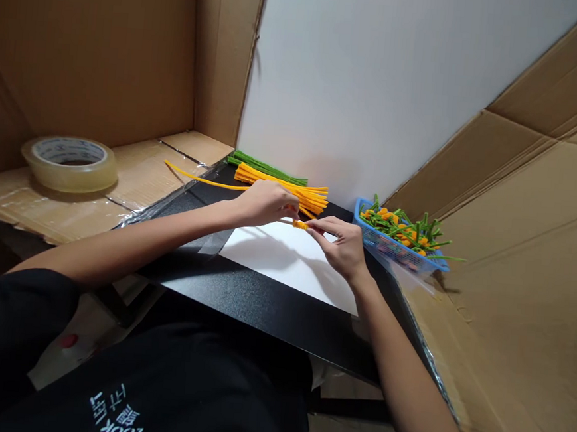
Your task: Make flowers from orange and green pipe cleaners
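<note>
Between left hand (268, 203), right hand (340, 248): pipe-cleaner coil (300, 225)

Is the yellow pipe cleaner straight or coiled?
Partly coiled: a tight coil sits between the left hand and right hand, and a long straight end trails past the left hand.

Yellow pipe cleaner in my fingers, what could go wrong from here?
The yellow pipe cleaner pinched between your left hand and right hand could slip and uncoil. Its long free end might snag the loose yellow stems. The blue basket sits at the black board's edge beside your right hand, so a bump could tip it.
</note>
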Available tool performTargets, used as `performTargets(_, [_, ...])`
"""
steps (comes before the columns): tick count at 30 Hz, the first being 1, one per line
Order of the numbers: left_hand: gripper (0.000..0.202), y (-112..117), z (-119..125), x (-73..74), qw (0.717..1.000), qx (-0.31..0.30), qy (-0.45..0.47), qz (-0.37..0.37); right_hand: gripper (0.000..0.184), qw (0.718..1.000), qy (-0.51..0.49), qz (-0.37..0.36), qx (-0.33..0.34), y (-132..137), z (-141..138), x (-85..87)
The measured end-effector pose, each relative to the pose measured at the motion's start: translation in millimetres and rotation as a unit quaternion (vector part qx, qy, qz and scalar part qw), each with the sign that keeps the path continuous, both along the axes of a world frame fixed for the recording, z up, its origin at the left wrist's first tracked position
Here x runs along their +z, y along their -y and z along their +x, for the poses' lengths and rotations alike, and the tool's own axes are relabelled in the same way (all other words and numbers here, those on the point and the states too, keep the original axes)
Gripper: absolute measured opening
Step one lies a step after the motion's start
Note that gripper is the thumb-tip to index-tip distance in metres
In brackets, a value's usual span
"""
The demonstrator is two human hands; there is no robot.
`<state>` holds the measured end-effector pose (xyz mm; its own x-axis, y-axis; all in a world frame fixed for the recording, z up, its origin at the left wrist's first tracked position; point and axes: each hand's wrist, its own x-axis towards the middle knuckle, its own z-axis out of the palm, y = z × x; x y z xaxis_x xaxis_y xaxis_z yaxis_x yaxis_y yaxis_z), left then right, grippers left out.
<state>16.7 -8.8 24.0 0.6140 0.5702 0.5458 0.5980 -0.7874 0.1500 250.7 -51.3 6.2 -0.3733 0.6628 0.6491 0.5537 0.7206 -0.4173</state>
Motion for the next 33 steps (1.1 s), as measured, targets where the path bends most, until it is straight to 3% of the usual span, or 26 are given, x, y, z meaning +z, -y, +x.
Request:
performTargets(3, [0.016,-8,-5,5.1,0.995,-0.057,0.042,-0.070,0.011,0.996,-0.049,-0.067,0.037,-2,3,1.1])
performTargets(9, [0.028,-18,-11,6.9,0.955,-0.139,0.104,-0.239,0.015,0.969,-0.177,-0.164,0.046,-5,1,-3.0])
performTargets(18, [0.050,-22,-3,-12.2,0.882,-0.224,0.171,-0.377,0.018,0.928,-0.301,-0.210,0.065,-2,-9,-3.2])
performTargets(22, [0.048,-14,8,-18.2,0.853,-0.212,0.247,-0.408,0.018,0.915,-0.356,-0.184,0.051,-3,-12,-4.0])
performTargets(26, [0.042,1,18,-20.4,0.895,-0.147,0.213,-0.364,0.019,0.917,-0.372,-0.141,0.003,-7,-12,-6.8])
performTargets(33, [0.028,22,23,-18.7,0.973,-0.037,0.108,-0.198,0.019,0.953,-0.286,-0.039,-0.088,-3,-10,-7.8])
